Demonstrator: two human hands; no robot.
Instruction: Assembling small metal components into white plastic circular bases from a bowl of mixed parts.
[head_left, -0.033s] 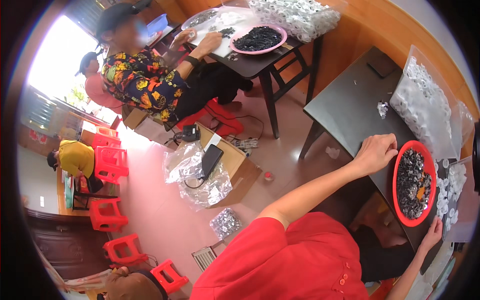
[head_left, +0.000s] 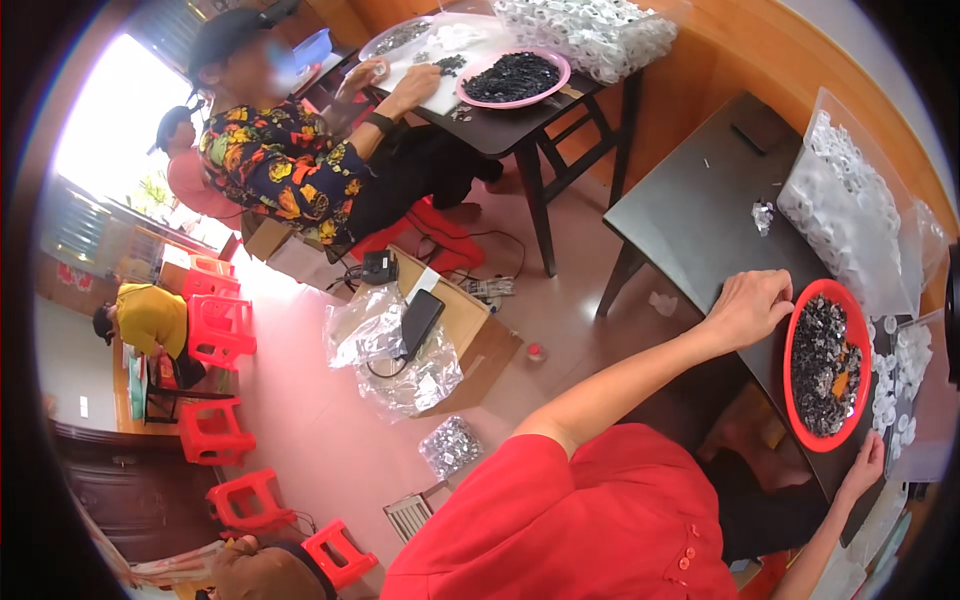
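Observation:
A red oval tray (head_left: 796,400) full of small dark and shiny metal-like pieces sits on the dark table. An orange piece (head_left: 840,384) lies among them. My left hand (head_left: 752,305) is at the tray's left rim, its fingers curled and pressed together. Whatever those fingers may hold is hidden. Below the tray, at the table's edge, is my right hand (head_left: 866,466), fingers closed together near several white round plastic parts (head_left: 886,400). I cannot make out anything in its fingertips.
A large clear bag of white plastic parts (head_left: 850,190) stands behind the tray. A small pile of shiny pieces (head_left: 762,216) and a dark flat object (head_left: 764,130) lie on the table. Left, a co-worker (head_left: 290,170) works at another table. A cardboard box (head_left: 470,350) and red stools (head_left: 222,330) stand around.

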